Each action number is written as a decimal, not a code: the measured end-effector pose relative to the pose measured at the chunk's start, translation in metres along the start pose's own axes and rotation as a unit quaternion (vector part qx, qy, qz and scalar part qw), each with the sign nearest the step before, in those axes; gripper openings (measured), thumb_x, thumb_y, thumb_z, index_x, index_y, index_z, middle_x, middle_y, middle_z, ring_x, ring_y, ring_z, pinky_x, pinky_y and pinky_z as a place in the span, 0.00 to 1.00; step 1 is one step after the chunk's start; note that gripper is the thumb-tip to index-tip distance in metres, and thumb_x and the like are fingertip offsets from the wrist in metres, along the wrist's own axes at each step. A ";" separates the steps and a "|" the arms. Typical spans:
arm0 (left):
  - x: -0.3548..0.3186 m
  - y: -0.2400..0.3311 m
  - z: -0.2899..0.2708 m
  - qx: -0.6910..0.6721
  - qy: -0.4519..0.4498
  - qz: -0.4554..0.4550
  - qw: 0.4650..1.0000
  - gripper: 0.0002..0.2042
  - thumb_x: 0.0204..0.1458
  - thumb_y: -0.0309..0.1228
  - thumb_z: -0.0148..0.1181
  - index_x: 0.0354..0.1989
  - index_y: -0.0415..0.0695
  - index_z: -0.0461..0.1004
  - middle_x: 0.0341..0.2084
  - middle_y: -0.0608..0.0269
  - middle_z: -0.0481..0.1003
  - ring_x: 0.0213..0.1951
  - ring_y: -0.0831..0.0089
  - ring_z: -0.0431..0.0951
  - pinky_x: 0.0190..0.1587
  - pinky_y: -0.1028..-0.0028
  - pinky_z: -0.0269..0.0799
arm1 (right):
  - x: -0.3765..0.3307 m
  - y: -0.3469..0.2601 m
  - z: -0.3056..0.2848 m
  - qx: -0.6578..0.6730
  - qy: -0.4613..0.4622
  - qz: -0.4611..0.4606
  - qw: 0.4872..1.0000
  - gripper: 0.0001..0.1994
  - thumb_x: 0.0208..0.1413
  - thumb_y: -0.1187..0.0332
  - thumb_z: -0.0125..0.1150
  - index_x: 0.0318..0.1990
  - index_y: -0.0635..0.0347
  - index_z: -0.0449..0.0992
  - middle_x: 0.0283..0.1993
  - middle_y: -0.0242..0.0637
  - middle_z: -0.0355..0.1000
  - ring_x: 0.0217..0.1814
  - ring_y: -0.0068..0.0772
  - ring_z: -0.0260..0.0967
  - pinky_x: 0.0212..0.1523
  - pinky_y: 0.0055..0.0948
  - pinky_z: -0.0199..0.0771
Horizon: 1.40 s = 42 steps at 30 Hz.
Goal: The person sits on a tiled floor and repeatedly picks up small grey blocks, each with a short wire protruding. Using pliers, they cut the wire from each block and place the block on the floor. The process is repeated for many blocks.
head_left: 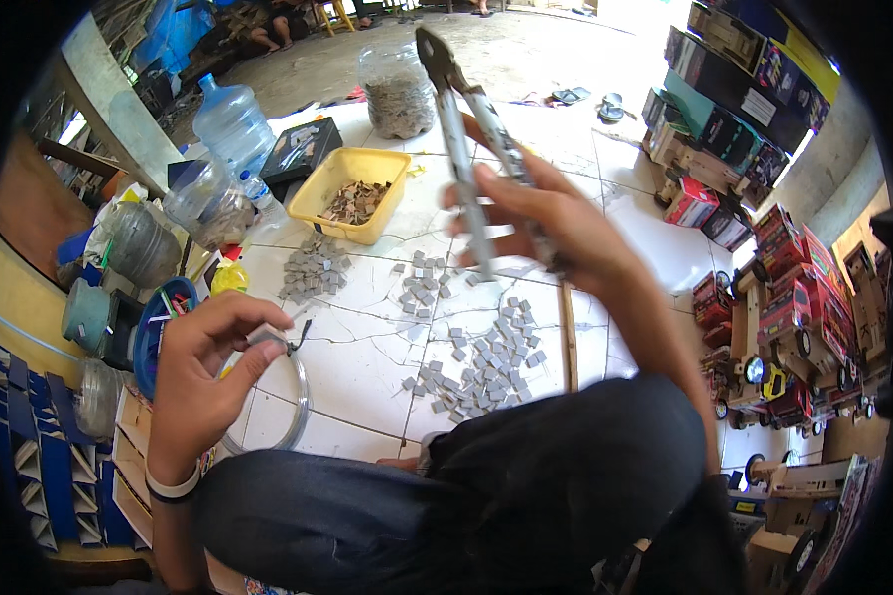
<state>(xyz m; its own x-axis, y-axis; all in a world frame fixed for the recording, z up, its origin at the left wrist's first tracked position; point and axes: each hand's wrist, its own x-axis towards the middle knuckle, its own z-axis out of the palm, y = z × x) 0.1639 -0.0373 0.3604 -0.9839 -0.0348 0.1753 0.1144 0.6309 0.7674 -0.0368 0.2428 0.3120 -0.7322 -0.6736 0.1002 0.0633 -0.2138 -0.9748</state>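
Between the thumb and fingers of my left hand (208,362) is a small grey block (266,335); a dark tip sticks out beside it. My right hand (566,213) is wrapped round the grey handles of a pair of pliers (456,109), their dark jaws pointing up and away from me. The handles hang down past my fingers, well apart from the left hand. On the tiles below lie loose piles of small grey blocks (496,357), some with thin pins showing. Another heap of grey pieces (315,270) sits farther left. Under my left hand rests a coil of clear wire or tubing (300,416).
A yellow tub (395,213) holds brown chips. Behind stand a black case (303,149), a large blue water bottle (233,124) and a filled plastic jar (399,94). Toy trucks (784,327) crowd the right side. A wooden stick (569,337) lies near my right knee.
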 end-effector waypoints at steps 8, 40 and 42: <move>0.018 -0.055 0.024 -0.081 0.061 -0.024 0.995 0.11 0.58 0.15 0.65 0.49 0.36 0.81 0.44 0.61 0.81 0.45 0.77 0.82 0.47 0.77 0.77 | -0.036 -0.029 -0.087 -0.375 -0.019 0.028 0.926 0.29 0.70 0.59 0.65 0.74 0.60 0.68 0.46 0.35 0.79 0.43 0.26 0.79 0.39 0.30 0.83; 0.030 -0.154 0.195 -0.110 0.114 -0.043 0.986 0.11 0.53 0.14 0.66 0.44 0.37 0.82 0.37 0.56 0.82 0.33 0.66 0.83 0.37 0.72 0.77 | -0.134 0.168 0.091 -0.243 0.107 0.251 0.931 0.37 0.66 0.82 0.58 0.81 0.59 0.55 0.54 0.45 0.74 0.58 0.34 0.75 0.60 0.34 0.76; 0.030 -0.154 0.197 -0.111 0.110 -0.045 0.987 0.11 0.53 0.13 0.66 0.44 0.37 0.82 0.37 0.56 0.82 0.33 0.66 0.83 0.37 0.72 0.77 | -0.134 0.169 0.093 -0.249 0.110 0.227 0.935 0.38 0.66 0.81 0.59 0.81 0.57 0.55 0.46 0.46 0.69 0.47 0.40 0.69 0.52 0.34 0.72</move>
<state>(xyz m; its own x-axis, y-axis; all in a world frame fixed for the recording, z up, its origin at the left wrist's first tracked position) 0.0896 0.0167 0.1259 -0.9403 -0.2668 0.2113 0.0787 0.4335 0.8977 0.1346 0.2310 0.1523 -0.8318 -0.4410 -0.3372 0.1188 0.4518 -0.8841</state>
